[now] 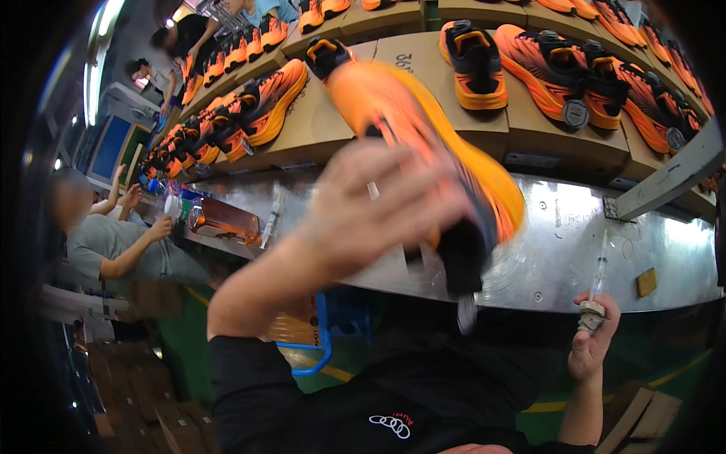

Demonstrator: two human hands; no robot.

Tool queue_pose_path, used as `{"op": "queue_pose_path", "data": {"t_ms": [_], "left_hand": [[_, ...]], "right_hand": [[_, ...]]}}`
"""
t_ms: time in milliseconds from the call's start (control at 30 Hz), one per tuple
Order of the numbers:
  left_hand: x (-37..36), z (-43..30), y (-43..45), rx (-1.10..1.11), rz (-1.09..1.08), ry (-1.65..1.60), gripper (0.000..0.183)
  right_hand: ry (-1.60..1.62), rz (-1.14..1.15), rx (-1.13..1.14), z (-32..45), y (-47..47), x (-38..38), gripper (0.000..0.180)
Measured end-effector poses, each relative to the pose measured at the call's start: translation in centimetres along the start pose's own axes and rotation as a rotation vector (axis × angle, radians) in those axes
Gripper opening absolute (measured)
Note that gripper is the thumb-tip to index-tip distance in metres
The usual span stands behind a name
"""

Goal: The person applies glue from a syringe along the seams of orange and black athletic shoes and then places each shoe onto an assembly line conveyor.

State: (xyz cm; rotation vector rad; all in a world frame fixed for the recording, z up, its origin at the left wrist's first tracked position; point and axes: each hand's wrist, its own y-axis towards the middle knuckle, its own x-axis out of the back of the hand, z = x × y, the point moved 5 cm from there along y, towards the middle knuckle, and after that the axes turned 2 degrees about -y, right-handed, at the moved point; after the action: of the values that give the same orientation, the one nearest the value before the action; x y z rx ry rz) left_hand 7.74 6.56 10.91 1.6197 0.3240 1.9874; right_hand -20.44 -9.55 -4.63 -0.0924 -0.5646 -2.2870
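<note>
In the head view my left hand (380, 198), blurred by motion, is on the side of an orange running shoe (391, 102) raised over the metal bench. The shoe's toe points to the upper left and its dark heel collar to the lower right; a tag (467, 313) dangles below it. At the bench's front edge on the right, my right hand (592, 340) holds a crumpled beige lump (591, 315) and a clear syringe (599, 275) with its thin tip pointing up, away from me. A small yellow-brown block (646, 282) lies on the metal bench (573, 249) nearby.
Cardboard boxes (425, 51) bearing rows of orange-and-black shoes (473, 65) line the bench's far side. A bottle of amber liquid (224, 218) and another syringe (272, 220) lie at left. A metal post (669, 170) rises at right. Several people are at the left.
</note>
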Motion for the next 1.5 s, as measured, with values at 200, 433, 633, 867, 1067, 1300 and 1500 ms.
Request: {"op": "queue_pose_path", "data": {"t_ms": [200,433,633,867,1067,1300,1500], "left_hand": [[-3.4,14.0,5.4,0.215,0.145,0.080,0.063],[-5.1,25.4,-0.3,0.748,-0.088,-0.006,0.060],[-7.7,26.6,-1.5,0.816,-0.090,0.064,0.075],[-7.7,29.7,-3.5,0.952,0.016,0.019,0.068],[-6.9,27.4,-3.8,0.919,-0.026,0.002,0.036],[-0.5,22.7,-7.5,0.867,-0.129,-0.148,0.030],[5.0,7.5,-12.9,0.919,-0.156,-0.483,0.033]], "right_hand": [[0.065,0.002,-0.066,-0.6,-1.0,-0.8,0.058],[-0.330,0.058,0.049,-0.5,-1.3,-1.3,0.047],[-0.545,0.173,0.151,-0.1,-1.5,-2.6,0.046],[-0.610,0.226,0.178,1.1,-1.3,-4.3,0.043],[-0.637,0.235,0.152,1.4,-2.0,-4.6,0.043],[-0.587,0.144,0.228,2.1,-2.3,-4.5,0.044],[-0.444,0.049,0.183,2.1,-2.7,-2.8,0.045]]}}
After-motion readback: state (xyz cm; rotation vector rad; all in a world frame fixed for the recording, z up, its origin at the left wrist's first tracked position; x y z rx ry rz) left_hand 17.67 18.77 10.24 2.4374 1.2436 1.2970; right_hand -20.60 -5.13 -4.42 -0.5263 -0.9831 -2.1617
